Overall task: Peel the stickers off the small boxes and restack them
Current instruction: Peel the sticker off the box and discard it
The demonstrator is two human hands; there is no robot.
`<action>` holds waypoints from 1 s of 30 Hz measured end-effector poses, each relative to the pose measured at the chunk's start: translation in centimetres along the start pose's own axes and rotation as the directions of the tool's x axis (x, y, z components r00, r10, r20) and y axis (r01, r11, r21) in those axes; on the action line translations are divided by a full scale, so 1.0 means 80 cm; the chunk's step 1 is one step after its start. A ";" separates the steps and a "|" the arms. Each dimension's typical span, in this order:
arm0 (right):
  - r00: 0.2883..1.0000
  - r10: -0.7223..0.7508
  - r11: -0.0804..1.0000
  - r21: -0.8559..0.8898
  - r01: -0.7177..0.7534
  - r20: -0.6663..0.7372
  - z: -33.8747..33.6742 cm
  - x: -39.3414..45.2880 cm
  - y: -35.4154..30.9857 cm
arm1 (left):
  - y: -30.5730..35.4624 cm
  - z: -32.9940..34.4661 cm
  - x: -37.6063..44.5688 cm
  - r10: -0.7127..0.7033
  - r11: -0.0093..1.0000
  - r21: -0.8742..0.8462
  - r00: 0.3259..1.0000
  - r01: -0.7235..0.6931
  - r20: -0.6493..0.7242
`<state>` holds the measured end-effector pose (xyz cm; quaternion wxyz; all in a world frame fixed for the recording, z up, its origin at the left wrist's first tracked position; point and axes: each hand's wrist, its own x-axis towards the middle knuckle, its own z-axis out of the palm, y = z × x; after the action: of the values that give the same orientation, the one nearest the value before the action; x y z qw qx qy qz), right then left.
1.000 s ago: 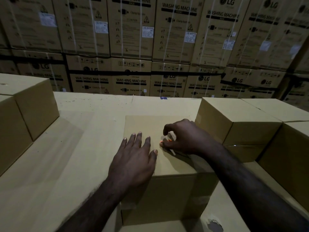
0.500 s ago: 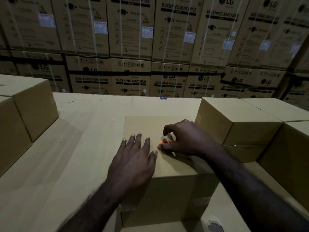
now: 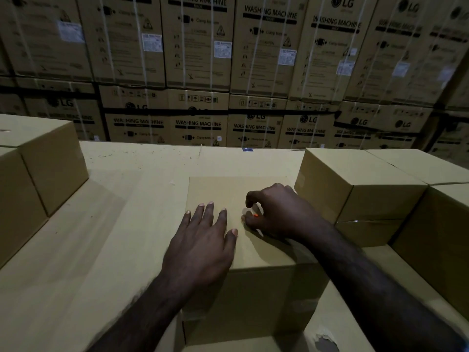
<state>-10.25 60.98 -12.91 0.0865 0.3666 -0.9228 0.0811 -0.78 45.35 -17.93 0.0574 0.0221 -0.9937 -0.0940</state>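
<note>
Cardboard everywhere: small box [image 3: 238,224] at centre frame, standing on a wide cardboard surface [image 3: 106,224]. Left hand [image 3: 203,247] spread flat on its top, fingers straight, pressing down, likely to keep the box from sliding. Right hand [image 3: 276,214] curled just to the right, fingertips pinching at an orange-edged sticker [image 3: 255,215] on the lid, mostly hidden beneath the fingers. Probably mid-peel; cannot tell how much has lifted. More plain boxes [image 3: 355,189] stacked at right and another stack [image 3: 43,168] at left. Printed washing machine cartons [image 3: 198,47] fill the upper frame.
</note>
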 end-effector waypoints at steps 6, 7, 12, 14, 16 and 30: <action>0.998 0.056 0.993 0.104 -0.053 -0.029 0.002 -0.003 0.014 | 0.001 -0.001 -0.001 -0.011 1.000 -0.011 1.000 0.011 -0.003; 0.998 0.067 0.986 0.153 -0.065 -0.008 -0.001 -0.003 0.017 | 0.002 -0.001 -0.001 -0.009 1.000 -0.012 1.000 0.009 -0.003; 0.978 0.128 0.874 0.448 -0.191 0.167 0.001 -0.005 0.028 | 0.001 -0.002 -0.001 -0.006 1.000 -0.021 1.000 0.006 -0.013; 0.964 0.175 0.818 0.516 -0.255 0.198 0.010 -0.007 0.031 | 0.001 -0.001 -0.002 -0.005 1.000 -0.019 1.000 0.005 -0.017; 0.950 0.242 0.759 0.572 -0.312 0.196 0.011 -0.005 0.036 | 0.001 -0.001 -0.002 -0.007 1.000 -0.020 1.000 0.006 -0.017; 0.817 0.344 0.717 0.432 -0.547 0.463 -0.002 0.030 0.065 | 0.003 -0.004 -0.002 -0.011 1.000 -0.008 1.000 0.011 0.004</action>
<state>-15.57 63.16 -12.71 -0.2099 0.1463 -0.9212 0.2932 -0.62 45.54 -17.56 0.0549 0.0270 -0.9933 -0.0982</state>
